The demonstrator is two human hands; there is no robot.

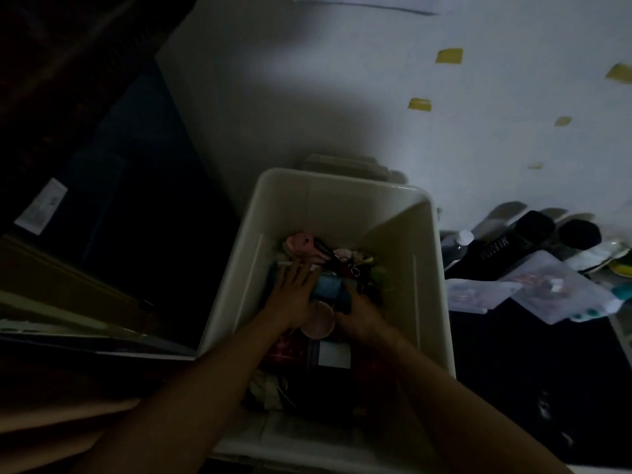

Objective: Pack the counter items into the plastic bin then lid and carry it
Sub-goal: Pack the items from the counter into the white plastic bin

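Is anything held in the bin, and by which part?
The right hand seems to grip the blue item at its right end; the left hand lies flat on it.

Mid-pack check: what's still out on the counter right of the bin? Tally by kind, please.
Bottles: 2, white-capped bottle and black lettered bottle
Clear pouches: 2, left pouch and right pouch
Dark round thing, kind unclear: 1
Total: 5; the pile at the far right is too dim to count.
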